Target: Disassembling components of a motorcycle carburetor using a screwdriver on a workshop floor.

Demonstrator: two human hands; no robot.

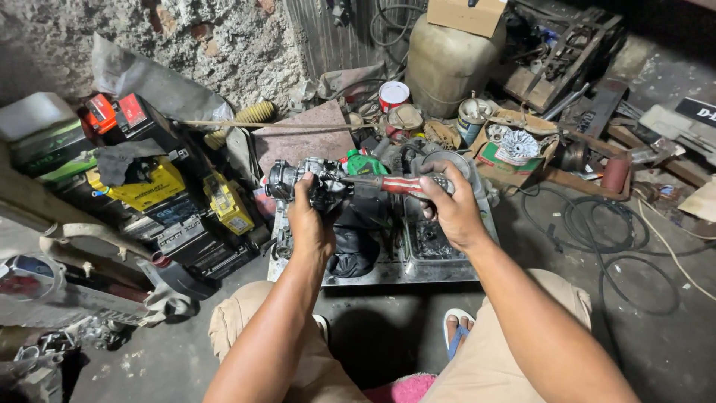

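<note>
The left hand (pixel 309 224) is clamped around a grimy metal carburetor (pixel 302 179) above the metal tray (pixel 447 270), while the right hand (pixel 451 209) grips a red-handled screwdriver (pixel 395 184) against it; it looks heavy, rigid, oily-slick, best grasped by its body.

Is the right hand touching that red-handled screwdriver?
Touching: the head view shows the right hand wrapped around the screwdriver handle.

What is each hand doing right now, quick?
Left hand: closed around a small grey metal engine part.
Right hand: closed on a screwdriver's red-and-black handle, tip toward the part.
</note>
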